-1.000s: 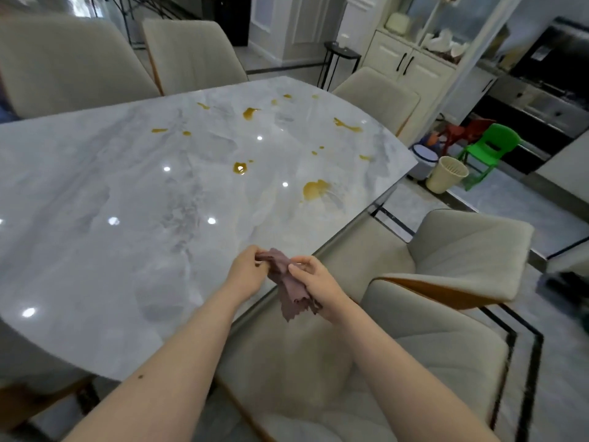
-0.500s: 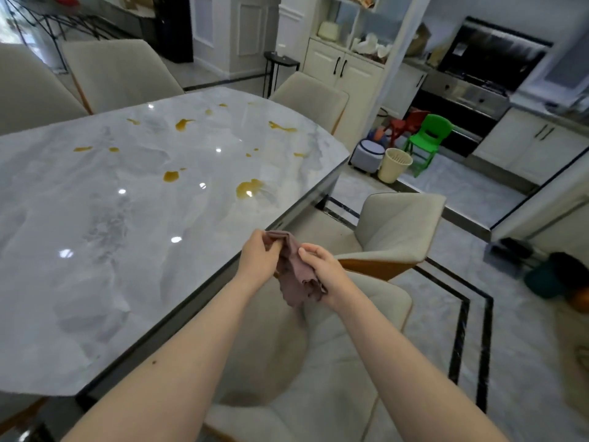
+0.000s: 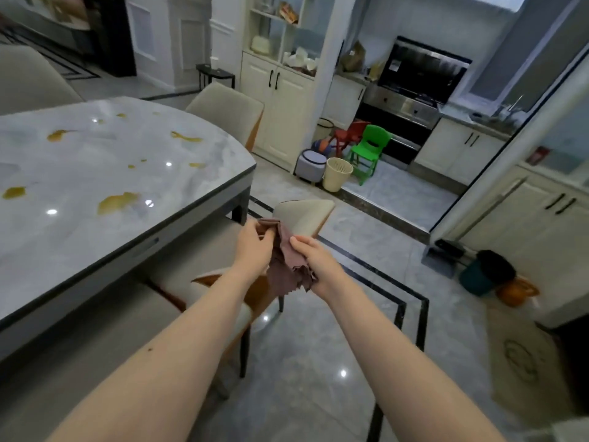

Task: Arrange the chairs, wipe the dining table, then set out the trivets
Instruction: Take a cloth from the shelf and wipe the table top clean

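Observation:
A crumpled brown cloth (image 3: pixel 285 260) hangs between my two hands, off the table's right edge. My left hand (image 3: pixel 253 247) grips its top and my right hand (image 3: pixel 314 258) holds its lower part. The marble dining table (image 3: pixel 79 224) fills the left side, with several yellow-brown spills (image 3: pixel 116 202) on its top. A beige chair (image 3: pixel 306 218) stands just beyond my hands, tucked at the table's right side. Another beige chair (image 3: pixel 228 110) sits at the far end, and a third chair (image 3: pixel 28 81) at the far left. No trivets are in view.
White cabinets (image 3: pixel 280 100) and an oven (image 3: pixel 411 100) line the back. A green child's chair (image 3: pixel 369 151), a red one (image 3: pixel 349 135), a cream bin (image 3: pixel 336 173) and a grey stool (image 3: pixel 310 165) stand on the floor. A dark bucket (image 3: pixel 487 272) is at right.
The view has swung right, so the table has slid left and more floor and kitchen show. Both hands still hold the cloth, now past the table edge over the chair.

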`<state>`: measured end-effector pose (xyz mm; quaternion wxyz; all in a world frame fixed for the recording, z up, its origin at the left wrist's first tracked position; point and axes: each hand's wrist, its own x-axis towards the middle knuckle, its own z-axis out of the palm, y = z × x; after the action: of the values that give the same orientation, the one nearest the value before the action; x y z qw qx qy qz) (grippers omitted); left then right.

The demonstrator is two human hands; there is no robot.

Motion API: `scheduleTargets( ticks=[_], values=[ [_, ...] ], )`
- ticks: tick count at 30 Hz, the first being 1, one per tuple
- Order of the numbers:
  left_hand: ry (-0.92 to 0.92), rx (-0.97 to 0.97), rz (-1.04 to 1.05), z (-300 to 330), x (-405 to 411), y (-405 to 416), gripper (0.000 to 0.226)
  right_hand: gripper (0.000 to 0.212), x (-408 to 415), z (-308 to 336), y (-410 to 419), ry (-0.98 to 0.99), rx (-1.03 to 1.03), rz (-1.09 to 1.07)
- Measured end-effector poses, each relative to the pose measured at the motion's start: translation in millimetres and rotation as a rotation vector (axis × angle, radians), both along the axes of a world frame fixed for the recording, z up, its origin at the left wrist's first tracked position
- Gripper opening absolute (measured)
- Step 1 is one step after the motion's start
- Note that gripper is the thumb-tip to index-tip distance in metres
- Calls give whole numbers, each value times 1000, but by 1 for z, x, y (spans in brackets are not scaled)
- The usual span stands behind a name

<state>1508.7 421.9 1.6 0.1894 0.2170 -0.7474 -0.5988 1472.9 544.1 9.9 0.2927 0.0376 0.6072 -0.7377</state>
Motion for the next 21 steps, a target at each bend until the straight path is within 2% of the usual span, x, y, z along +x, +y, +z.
scheduleTargets(
  ticks=[10, 15, 17, 19, 21],
  values=[
    [-29, -19, -33, -2, -121, 59, 16, 35, -111, -4, 66, -44, -48, -5],
    [-47, -9, -7, -7, -200, 55, 15, 14, -189, 0, 62, -40, -59, 61],
    [-60, 1, -3, -9, -239, 51, 12, 20, -224, 2, 56, -24, -5, 53],
    [-64, 12, -7, -6, -269, 50, 11, 36, -254, 2, 52, -24, 18, 27],
    [-61, 35, -5, 0, -300, 55, 12, 39, -283, 5, 54, -25, 16, 9]
  ],
)
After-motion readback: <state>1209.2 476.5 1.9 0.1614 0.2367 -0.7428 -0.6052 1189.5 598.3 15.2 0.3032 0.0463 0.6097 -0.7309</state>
